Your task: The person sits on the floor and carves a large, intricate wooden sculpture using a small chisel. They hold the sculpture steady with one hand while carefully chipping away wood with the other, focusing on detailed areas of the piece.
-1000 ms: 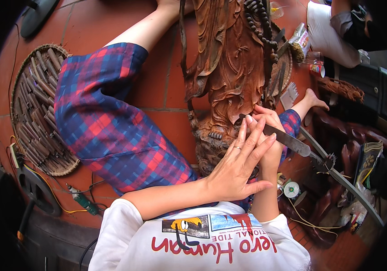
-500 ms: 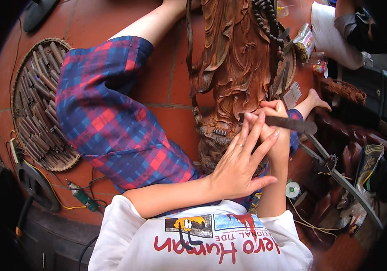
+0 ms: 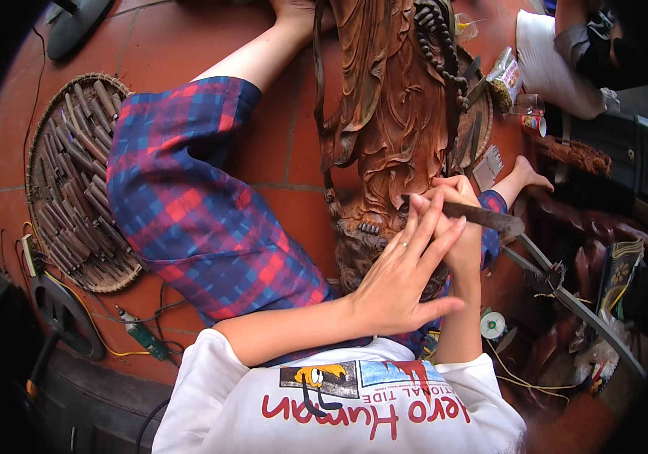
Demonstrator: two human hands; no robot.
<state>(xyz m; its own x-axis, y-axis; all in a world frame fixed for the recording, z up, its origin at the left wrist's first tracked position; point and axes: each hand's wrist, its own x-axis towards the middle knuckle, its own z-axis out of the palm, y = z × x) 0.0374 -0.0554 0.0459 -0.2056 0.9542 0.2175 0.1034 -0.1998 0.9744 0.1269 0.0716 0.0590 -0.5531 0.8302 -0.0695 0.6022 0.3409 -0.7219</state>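
Observation:
A reddish-brown carved wooden statue with flowing robe folds lies between my legs, its lower end toward me. My right hand is closed round a carving chisel, whose dark handle sticks out to the right. The chisel's tip rests at the carved folds near the statue's foot, partly covered by fingers. Across it lies my left hand, fingers stretched out and apart, fingertips touching the chisel and my right hand. A ring shows on one left finger.
On the left, a round woven basket holds many chisels. A green power tool and cables lie near a black fan-like base. To the right are a metal bar, a white spool, a snack bag and another person's leg.
The view has shifted slightly, so the surroundings sit a little farther right and lower at left. The chisel's handle end has dipped slightly; both hands keep nearly the same pose.

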